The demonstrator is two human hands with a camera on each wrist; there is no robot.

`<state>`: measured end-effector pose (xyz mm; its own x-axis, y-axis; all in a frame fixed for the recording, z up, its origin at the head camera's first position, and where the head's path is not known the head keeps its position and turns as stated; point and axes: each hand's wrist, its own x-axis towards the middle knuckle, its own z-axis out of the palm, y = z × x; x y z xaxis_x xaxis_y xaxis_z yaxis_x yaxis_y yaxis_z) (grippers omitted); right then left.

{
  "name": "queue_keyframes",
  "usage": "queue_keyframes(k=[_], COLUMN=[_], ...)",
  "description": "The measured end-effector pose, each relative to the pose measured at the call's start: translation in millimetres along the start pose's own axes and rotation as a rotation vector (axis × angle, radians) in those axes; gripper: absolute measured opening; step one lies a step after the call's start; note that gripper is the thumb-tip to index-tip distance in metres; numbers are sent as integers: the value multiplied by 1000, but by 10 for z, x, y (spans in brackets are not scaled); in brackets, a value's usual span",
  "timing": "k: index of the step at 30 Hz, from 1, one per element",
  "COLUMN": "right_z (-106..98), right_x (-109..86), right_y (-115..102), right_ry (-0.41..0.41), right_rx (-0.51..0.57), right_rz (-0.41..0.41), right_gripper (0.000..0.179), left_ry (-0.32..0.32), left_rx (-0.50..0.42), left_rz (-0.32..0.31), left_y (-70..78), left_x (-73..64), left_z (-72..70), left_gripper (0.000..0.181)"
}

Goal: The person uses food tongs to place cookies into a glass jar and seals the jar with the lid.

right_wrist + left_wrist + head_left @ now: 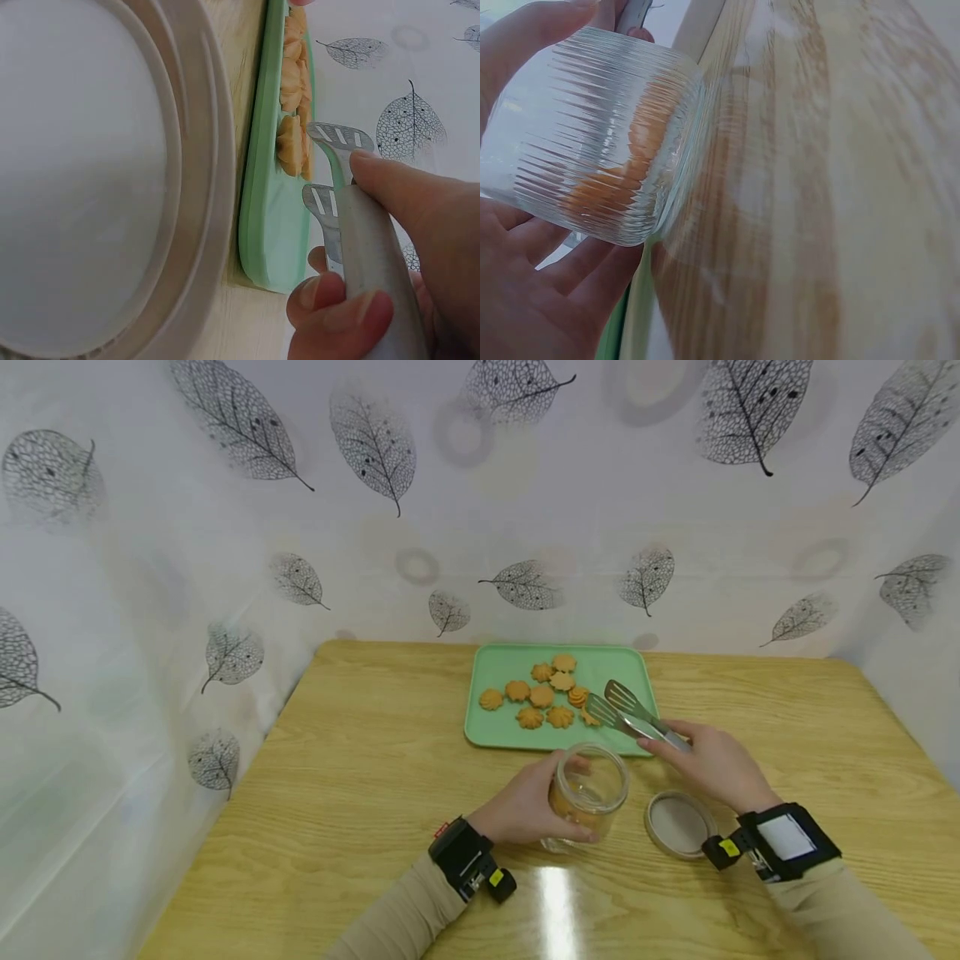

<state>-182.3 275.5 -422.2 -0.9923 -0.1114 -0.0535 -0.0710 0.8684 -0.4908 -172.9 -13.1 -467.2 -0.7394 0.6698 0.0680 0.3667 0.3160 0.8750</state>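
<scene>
My left hand [525,806] grips a clear glass jar [588,806], its open mouth facing up toward me. Through the ribbed wall in the left wrist view, orange-brown cookies [646,127] show at the jar's bottom. Metal tongs [660,732] are in my right hand [720,768], thumb on one arm and fingers on the other. Their slotted tips stand apart with nothing between them, over the right part of a green tray [478,731]. Several flower-shaped cookies [542,696] lie on the tray, one of them right by the lower tip.
A round lid [680,825] lies on the wooden table [360,793] under my right wrist, to the right of the jar. Behind the tray, a white leaf-patterned sheet [517,527] rises at the table's far edge and runs along the left side too.
</scene>
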Motion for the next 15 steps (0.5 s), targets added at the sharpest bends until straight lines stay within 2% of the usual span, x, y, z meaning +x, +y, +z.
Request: queue_keyframes(k=[15], right_z=[52], right_x=[40], right_y=[-28], right_ry=[-51], right_rx=[-46], right_rz=[4], right_gripper=[92], left_ry=[3], left_rx=[22], left_rz=[-22], left_y=[39], left_x=[8], left_z=[6], left_gripper=[91])
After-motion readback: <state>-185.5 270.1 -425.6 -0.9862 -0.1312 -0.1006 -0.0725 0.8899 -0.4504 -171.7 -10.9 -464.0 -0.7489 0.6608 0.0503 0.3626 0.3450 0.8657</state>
